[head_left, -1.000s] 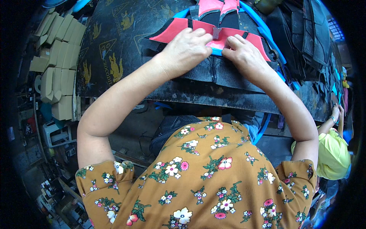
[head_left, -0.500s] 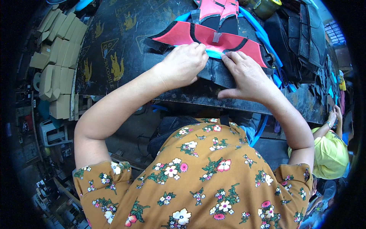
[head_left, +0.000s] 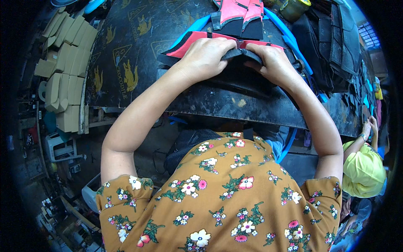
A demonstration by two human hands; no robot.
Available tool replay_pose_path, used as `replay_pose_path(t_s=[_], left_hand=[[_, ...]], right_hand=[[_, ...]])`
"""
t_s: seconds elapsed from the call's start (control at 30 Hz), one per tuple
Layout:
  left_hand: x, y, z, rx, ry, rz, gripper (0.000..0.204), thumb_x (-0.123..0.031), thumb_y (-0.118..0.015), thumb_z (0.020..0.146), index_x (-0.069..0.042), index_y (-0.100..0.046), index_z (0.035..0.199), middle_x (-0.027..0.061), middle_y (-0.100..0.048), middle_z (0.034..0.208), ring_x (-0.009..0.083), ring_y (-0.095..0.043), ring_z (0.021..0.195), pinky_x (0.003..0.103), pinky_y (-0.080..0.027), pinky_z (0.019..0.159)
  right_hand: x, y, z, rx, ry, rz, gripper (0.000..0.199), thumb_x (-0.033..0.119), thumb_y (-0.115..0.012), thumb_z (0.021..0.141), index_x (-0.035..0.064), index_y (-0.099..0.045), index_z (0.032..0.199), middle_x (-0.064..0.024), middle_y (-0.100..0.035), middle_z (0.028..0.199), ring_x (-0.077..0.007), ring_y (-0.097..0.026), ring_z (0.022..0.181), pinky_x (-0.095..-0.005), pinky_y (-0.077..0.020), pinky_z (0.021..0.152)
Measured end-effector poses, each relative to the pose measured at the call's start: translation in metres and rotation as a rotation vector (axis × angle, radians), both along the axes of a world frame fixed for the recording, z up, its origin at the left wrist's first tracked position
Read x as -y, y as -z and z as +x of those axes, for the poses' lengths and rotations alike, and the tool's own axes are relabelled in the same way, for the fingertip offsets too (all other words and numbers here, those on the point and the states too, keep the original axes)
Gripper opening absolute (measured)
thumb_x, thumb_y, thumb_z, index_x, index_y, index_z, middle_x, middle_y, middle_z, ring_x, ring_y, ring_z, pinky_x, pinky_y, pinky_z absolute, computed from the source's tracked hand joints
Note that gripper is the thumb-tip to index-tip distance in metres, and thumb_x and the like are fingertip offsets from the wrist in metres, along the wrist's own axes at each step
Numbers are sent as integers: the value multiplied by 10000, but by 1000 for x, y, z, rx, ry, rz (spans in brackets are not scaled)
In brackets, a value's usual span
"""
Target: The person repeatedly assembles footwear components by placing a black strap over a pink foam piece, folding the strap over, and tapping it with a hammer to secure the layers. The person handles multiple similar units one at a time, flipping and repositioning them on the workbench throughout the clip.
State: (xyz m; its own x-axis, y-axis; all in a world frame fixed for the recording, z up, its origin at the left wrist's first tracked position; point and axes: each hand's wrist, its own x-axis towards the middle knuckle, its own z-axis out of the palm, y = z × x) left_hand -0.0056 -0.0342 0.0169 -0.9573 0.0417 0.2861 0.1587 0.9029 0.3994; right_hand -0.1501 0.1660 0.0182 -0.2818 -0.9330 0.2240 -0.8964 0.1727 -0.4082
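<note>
A pink panel with black edging [head_left: 184,45] lies at the far side of the dark table, in front of me. Its middle is bent up, and a dark flap shows beneath. My left hand [head_left: 205,59] is closed over the left part of its near edge, fingers on top. Close beside it, my right hand [head_left: 272,64] grips the same edge, with the thumb partly hidden below. A dark hollow shows under the panel, between the hands and the table. More pink-and-black pieces [head_left: 240,17] lie just beyond it.
The dark table [head_left: 138,96] has gold printing. Blue tubing [head_left: 289,37] curves past the pieces. Black bag-like goods [head_left: 329,46] are piled right, near a yellow container [head_left: 295,8]. Cardboard boxes [head_left: 67,63] line the left. A person in a yellow shirt [head_left: 364,170] works at far right.
Both hands have closed around the panel's near edge and bent its middle up. The bright blue strip between them is hidden now. My left elbow has come inward.
</note>
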Motion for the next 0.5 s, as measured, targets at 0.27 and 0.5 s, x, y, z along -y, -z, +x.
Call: replay_pose_path(t_s=[0.27,0.5], left_hand=[[-5,10,1,12,14,-104,331,-180,-845,799,-72,-695,1074,144,-728,1017,376,-701,992,484,-551,856],[-6,18,10,-80,-12,1,299,-41,-799,741,-69,-710,1025,114,-708,975,354,-683,965,470,-536,876]], right_hand=[[-10,4,18,-46,12,-65,392,55,-752,818,90,-654,1196,-171,-732,1025,-412,-712,1008,-507,-559,818],[-9,9,16,-97,-14,-48,438,-2,-729,762,97,-664,1184,-141,-716,982,-395,-709,977,-490,-560,804]])
